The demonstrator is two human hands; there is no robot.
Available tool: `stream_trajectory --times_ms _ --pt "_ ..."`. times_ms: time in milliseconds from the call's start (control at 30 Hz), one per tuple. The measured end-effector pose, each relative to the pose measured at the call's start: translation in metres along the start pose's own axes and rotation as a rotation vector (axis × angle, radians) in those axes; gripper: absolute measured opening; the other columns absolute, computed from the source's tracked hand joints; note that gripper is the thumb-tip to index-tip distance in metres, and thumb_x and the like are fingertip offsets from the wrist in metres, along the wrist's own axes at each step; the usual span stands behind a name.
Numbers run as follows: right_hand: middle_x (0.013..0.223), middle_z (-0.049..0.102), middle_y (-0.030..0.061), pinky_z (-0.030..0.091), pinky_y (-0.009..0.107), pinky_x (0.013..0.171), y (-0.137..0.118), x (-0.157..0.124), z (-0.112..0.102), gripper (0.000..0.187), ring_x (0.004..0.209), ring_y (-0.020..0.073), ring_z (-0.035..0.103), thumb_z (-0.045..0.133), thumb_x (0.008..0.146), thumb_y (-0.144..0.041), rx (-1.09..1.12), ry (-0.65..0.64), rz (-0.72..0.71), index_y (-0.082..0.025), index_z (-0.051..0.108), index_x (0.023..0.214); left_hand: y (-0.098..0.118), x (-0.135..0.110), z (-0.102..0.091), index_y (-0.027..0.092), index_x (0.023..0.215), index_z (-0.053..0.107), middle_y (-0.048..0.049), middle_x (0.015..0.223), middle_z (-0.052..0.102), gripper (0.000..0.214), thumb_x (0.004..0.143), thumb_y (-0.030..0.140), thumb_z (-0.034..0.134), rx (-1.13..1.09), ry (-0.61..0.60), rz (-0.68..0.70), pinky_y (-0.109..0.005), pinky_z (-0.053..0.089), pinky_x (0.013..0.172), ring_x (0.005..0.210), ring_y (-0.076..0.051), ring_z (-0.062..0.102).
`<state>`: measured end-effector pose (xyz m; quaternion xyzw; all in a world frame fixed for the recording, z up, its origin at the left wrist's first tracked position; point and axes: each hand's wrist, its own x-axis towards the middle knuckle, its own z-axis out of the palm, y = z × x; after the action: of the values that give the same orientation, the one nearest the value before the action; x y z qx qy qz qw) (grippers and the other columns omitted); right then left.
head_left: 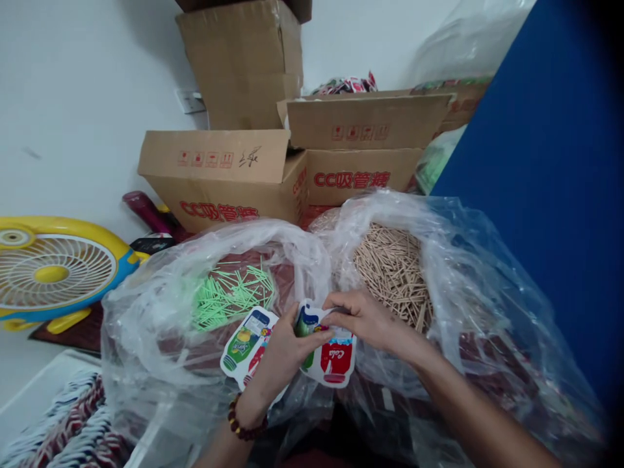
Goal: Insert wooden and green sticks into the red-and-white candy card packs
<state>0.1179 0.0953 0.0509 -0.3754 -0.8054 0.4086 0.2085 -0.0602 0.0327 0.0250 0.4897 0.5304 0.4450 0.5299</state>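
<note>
My left hand, with a bead bracelet on the wrist, is closed around a fan of flat bottle-shaped printed packets. My right hand pinches the top edge of the packet with the red Cola label. Both hands hover between two open clear plastic bags. The left bag holds green sticks. The right bag is full of tan sticks.
Brown cardboard boxes with red print are stacked against the white wall behind the bags. A yellow and blue fan lies at the left. A blue panel stands at the right. Striped items fill a white tray at the lower left.
</note>
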Motion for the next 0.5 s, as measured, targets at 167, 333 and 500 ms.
stream_trajectory --times_ms 167,333,500 --pt "0.068 0.061 -0.0032 0.033 0.019 0.055 0.009 -0.01 -0.001 0.014 0.064 0.0104 0.053 0.058 0.085 -0.028 0.052 -0.051 0.005 -0.017 0.066 0.079 -0.004 -0.003 0.009 0.015 0.095 0.064 -0.0034 0.085 0.071 0.033 0.069 0.033 0.075 -0.03 -0.029 -0.087 -0.027 0.05 0.068 0.074 -0.019 0.064" --pt "0.067 0.06 -0.003 0.033 0.019 0.056 0.022 -0.026 0.008 0.021 0.063 0.0101 0.052 0.057 0.086 -0.032 0.054 -0.008 0.012 -0.016 0.065 0.076 -0.011 -0.011 0.014 0.013 0.077 0.066 -0.0002 0.068 0.067 0.02 0.072 0.033 0.07 0.055 -0.04 -0.162 -0.023 0.045 0.059 0.061 -0.015 0.057" --pt "0.063 0.056 -0.004 0.03 0.019 0.054 0.034 -0.052 0.022 0.028 0.06 0.0091 0.05 0.056 0.088 -0.039 0.015 0.025 0.048 -0.016 0.066 0.075 -0.023 -0.016 0.019 0.014 0.071 0.066 0.0005 0.066 0.064 0.018 0.076 0.032 0.066 0.176 -0.182 -0.126 -0.02 0.041 0.057 0.063 -0.014 0.054"
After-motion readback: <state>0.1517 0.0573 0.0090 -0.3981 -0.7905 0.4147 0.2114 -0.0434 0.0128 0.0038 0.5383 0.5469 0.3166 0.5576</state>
